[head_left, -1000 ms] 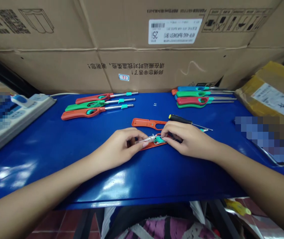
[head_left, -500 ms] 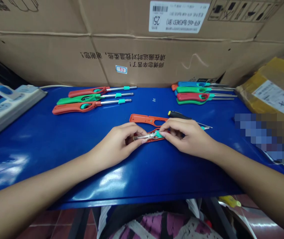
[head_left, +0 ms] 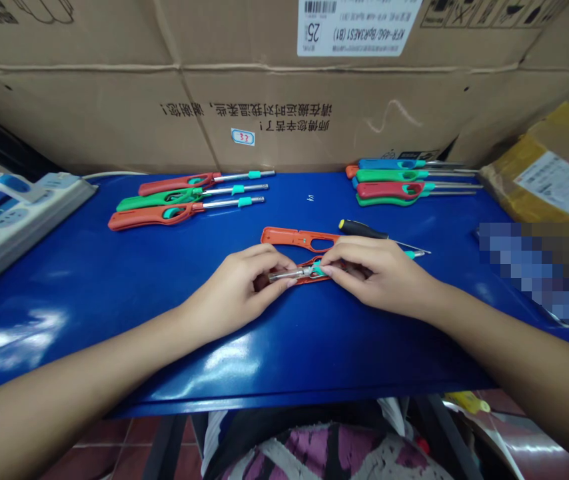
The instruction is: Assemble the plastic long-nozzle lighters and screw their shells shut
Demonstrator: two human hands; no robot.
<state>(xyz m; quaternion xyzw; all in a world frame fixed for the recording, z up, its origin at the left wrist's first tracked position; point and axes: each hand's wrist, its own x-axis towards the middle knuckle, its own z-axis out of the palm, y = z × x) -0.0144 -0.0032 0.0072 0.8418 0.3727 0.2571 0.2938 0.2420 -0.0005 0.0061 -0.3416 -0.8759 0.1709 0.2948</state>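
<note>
My left hand (head_left: 239, 283) is closed in a pinch around the clear fuel tank (head_left: 283, 274) of a gas lighter. The tank lies over an opened orange lighter shell half (head_left: 309, 281). At the tank's metal end sits a teal trigger (head_left: 317, 269), pinched by the fingertips of my right hand (head_left: 384, 270). That hand covers much of the opened lighter; a teal-and-metal tip (head_left: 416, 254) shows beyond it. Just behind the hands lies the other orange shell half (head_left: 284, 236). A black-and-yellow screwdriver (head_left: 364, 229) rests behind my right hand, its shaft pointing right.
Three assembled lighters (head_left: 157, 217) lie at the back left, and several more (head_left: 389, 191) are stacked at the back right. A large cardboard box (head_left: 274, 87) walls off the far edge. A power strip (head_left: 29, 217) stands left, a taped carton (head_left: 529, 160) right.
The whole view has shifted slightly. Both hands keep nearly the same grip and place, with the tank and trigger still between them.
</note>
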